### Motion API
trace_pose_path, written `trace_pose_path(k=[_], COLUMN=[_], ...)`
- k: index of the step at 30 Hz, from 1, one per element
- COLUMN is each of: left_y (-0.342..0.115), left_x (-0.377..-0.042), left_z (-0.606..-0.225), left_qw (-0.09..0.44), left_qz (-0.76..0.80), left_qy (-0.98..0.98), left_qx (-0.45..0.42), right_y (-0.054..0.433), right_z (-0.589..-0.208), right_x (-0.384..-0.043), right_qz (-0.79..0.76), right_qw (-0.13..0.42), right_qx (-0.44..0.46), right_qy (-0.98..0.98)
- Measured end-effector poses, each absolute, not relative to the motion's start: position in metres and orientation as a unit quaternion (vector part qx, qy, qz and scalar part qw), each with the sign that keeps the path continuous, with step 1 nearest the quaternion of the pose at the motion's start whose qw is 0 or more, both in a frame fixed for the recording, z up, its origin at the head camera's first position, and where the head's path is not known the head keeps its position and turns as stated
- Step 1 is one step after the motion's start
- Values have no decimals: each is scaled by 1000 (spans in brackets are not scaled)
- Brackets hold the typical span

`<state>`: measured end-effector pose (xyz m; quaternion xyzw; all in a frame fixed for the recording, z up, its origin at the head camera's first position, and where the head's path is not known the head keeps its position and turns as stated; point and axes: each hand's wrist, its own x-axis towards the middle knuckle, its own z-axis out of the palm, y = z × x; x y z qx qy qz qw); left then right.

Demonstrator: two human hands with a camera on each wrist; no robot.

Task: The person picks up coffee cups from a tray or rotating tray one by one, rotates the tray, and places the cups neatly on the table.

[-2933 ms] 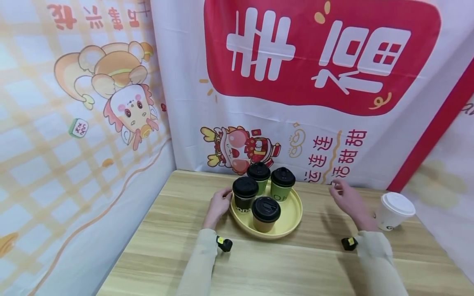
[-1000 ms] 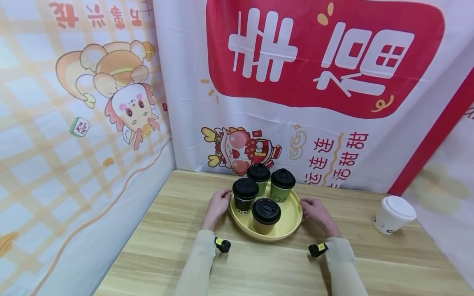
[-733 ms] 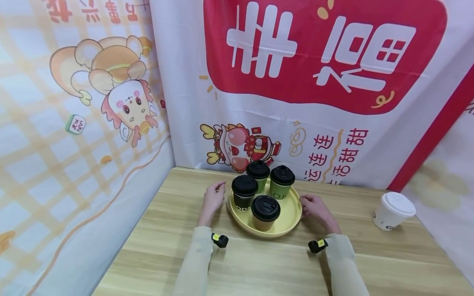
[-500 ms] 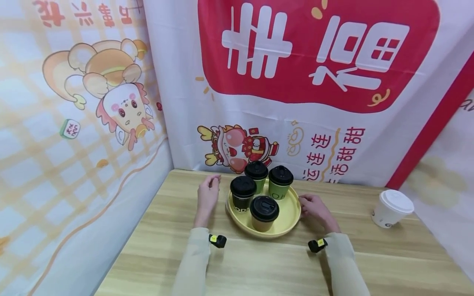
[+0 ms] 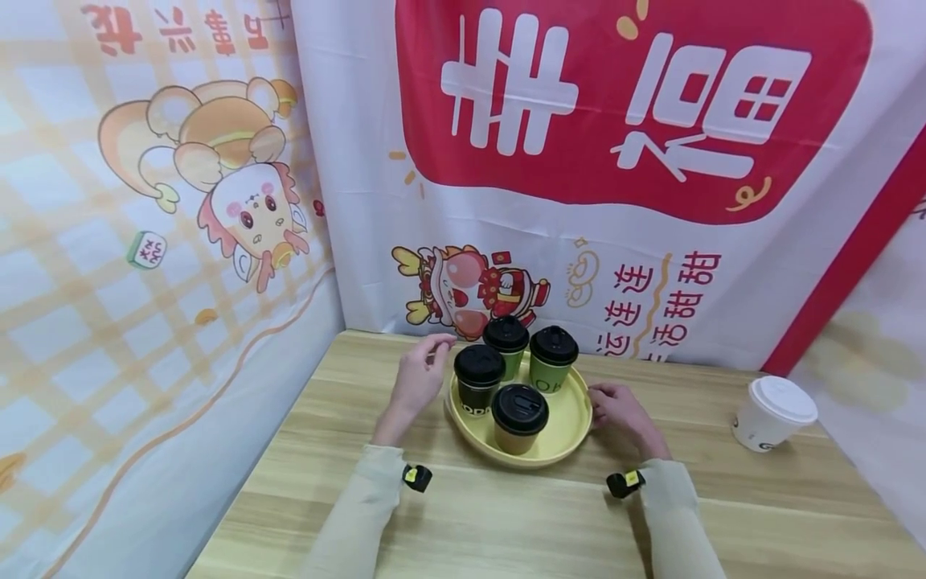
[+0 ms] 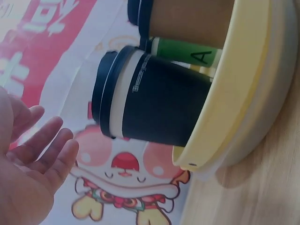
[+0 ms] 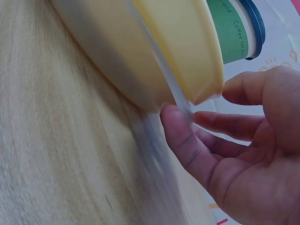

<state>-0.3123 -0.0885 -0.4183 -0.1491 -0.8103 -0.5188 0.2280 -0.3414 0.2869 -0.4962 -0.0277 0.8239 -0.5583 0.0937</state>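
Now, left hand (image 5: 418,378): off the rim of the yellow tray (image 5: 574,416) it touched a second ago; it hangs outside the tray's 10 o'clock, near the black cup (image 5: 477,379), fingers loosely bent, holding nothing.
right hand (image 5: 620,412): has come in from beside the white cup (image 5: 772,414) and pinches the rim at 3 o'clock between thumb and fingers.
tray load: black cup at 10 o'clock, two green cups (image 5: 551,374) at 12 and 1, brown cup (image 5: 518,438) toward 6, all lidded and upright.
white cup: off the tray, well apart toward 3 o'clock.
tray hold: on the wooden table (image 5: 506,523), apparently steadied from one side; the left hand seems free.
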Motion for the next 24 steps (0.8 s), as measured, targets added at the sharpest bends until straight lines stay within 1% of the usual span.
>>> trace_pose_path(k=[4, 7, 12, 18, 24], left_y=[-79, -73, -63, -50, -39], left_x=[-306, -301, -291, -274, -262], left_z=[-416, -414, -408, -399, -400], left_qw=[219, 223, 245, 239, 238], left_qz=[-496, -479, -462, -448, -402], left_qy=[-819, -818, -799, -781, -785], left_qx=[-189, -228, -296, -363, -406], right_y=[287, 286, 287, 288, 289], right_z=[-498, -499, -498, -497, -499], right_x=[-339, -339, -339, -340, -342], right_qz=[-560, -561, -564, -565, -571], right_qw=[89, 89, 88, 87, 89], right_qx=[-22, -21, -21, -28, -31], right_qy=[824, 823, 821, 820, 815])
